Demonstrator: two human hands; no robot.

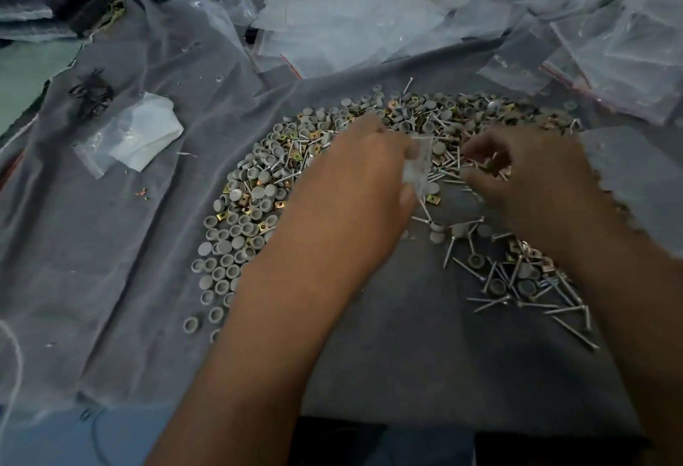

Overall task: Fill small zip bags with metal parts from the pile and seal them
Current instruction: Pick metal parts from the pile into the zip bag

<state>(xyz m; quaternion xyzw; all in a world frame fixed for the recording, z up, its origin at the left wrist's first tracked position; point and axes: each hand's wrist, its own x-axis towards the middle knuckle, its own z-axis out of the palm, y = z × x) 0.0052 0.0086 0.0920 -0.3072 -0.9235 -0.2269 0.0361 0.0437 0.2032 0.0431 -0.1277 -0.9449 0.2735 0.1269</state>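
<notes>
Grey cloth covers the work surface, creased, with the pile of metal parts, mixed with grey caps, curving across its middle and nails scattered at near right. Left hand over the pile pinches a small zip bag, blurred; just right of it the right hand has fingers curled, apparently nipping a few small parts. Far right lies a heap of empty clear bags; at left, one loose bag.
</notes>
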